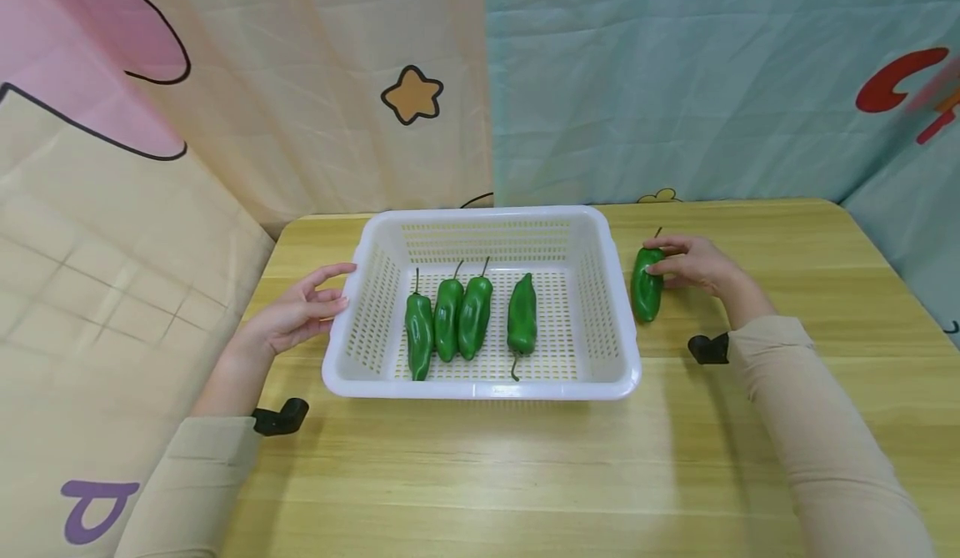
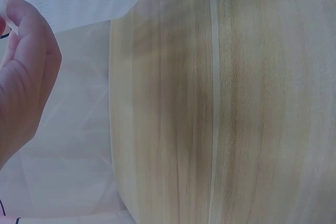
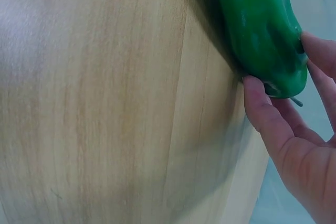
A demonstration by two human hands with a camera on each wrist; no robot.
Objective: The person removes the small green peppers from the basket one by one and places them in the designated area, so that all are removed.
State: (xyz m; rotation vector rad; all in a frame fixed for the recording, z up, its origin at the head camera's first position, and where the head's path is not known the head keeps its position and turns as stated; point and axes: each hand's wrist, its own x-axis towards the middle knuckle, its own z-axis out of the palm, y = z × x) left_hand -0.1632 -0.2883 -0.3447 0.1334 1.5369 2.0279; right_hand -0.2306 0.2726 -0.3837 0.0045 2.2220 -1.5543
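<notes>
Nearest is the front strip of the counter [image 1: 480, 470], w/ the white basket [image 1: 480, 389] just beyond; it's prob. light, so a hard tug or uneven push could skew it. Inside, 4 green peppers [image 1: 447, 324] lie on the slotted base, 3 w/ stems pointing away, 1 w/ stem toward the front; they look loose, so a jolt could roll them together. L grip [image 1: 300, 311] pinches the basket's left rim, seemingly just fingertips & thumb; a one-sided lift could tip it b/c no hand supports the other end. The outside pepper [image 1: 645, 293] is just beside the basket's right wall; can't tell if it's resting fully on the counter. R grip [image 1: 692, 264] pinches it near the stem end; smooth, glossy skin + off-centre hold means the free end could droop, twist or slip, or knock the rim if carried too low. Far back, the curtain [image 1: 675, 82] hangs beyond the counter; prob. no issue.
</notes>
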